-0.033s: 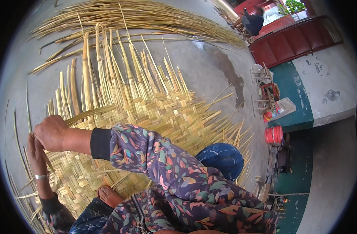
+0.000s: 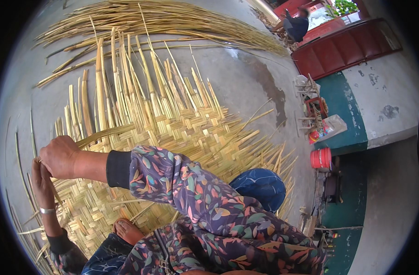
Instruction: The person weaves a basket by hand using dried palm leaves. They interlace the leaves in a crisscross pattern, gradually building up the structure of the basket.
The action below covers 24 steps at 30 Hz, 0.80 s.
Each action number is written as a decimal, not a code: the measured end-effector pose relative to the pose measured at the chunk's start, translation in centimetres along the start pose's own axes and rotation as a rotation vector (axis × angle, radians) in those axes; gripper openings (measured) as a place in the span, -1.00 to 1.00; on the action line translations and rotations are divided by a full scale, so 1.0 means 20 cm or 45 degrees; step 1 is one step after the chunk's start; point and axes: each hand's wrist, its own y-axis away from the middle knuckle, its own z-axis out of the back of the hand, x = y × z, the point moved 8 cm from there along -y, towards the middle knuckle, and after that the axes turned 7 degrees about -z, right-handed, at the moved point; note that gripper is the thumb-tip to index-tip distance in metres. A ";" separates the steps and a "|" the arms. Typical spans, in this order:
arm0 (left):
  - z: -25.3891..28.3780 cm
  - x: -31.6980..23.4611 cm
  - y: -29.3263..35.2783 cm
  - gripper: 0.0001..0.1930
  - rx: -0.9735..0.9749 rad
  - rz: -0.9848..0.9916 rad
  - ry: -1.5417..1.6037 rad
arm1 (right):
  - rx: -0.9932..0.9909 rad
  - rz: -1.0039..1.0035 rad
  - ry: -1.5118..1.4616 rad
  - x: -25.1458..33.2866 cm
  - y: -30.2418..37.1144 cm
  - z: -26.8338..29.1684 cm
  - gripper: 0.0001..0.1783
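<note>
Grey floor (image 2: pixel 232 87), woven mat (image 2: pixel 191 134) on it; long stalks (image 2: pixel 140 20) heaped beyond; thin strips (image 2: pixel 18 153), apparently loose, at left rim

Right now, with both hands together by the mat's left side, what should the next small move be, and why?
Probably a gentle bend of the long strip with the left hand: the strip runs from the woven mat to the curled right hand, and the left fingers meet that fist.

Grey floor (image 2: pixel 218 82), teal-and-white wall (image 2: pixel 356 103).
</note>
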 end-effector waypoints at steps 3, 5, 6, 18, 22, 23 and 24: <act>0.01 -0.03 0.05 -0.81 0.037 -0.179 -0.506 | 0.047 -0.010 0.048 -0.02 0.01 -0.01 -0.80; -0.02 -0.09 0.05 -0.80 -0.022 -0.235 -0.690 | 0.021 -0.003 0.049 -0.03 0.02 -0.04 -0.81; -0.04 -0.09 0.05 -0.80 -0.038 -0.245 -0.733 | -0.017 0.000 0.040 -0.04 0.01 -0.08 -0.81; 0.01 0.34 -0.01 -0.74 -0.162 0.127 0.187 | -0.161 0.008 0.053 -0.04 -0.06 -0.05 -0.82; 0.01 0.35 -0.01 -0.74 -0.183 0.224 0.416 | -0.184 0.022 0.038 -0.03 -0.07 -0.05 -0.81; 0.01 0.35 -0.01 -0.74 -0.192 0.266 0.473 | -0.176 0.021 0.029 -0.03 -0.07 -0.05 -0.80; 0.02 0.36 -0.01 -0.74 -0.178 0.259 0.463 | -0.169 0.020 0.020 -0.03 -0.07 -0.05 -0.80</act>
